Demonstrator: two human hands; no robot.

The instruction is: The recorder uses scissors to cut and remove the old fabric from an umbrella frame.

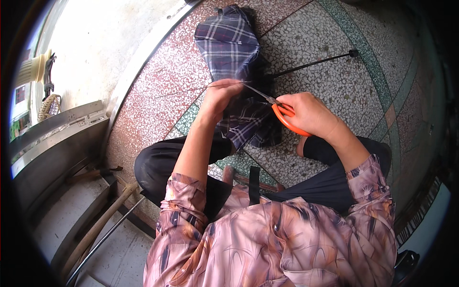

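A dark blue plaid umbrella [229,45] lies collapsed on the floor in front of me, its cloth bunched. From it a black shaft [313,65] with a knobbed end sticks out to the right. My left hand [221,97] is closed over the cloth's middle, pinching a thin wire [184,90] whose free end points left. Orange-handled long-nose pliers [287,120] are gripped in my right hand [310,114]. Their slim jaws reach to the wire beside my left fingertips. Whether the jaws clamp the wire is too small to tell.
My bent knees [160,165] flank the umbrella on the speckled terrazzo floor [315,38]. At the lower left, a wooden-handled tool [112,208] and a metal rod [107,239] lean by a grey ledge. A woven basket [49,107] stands beyond the doorway at the left.
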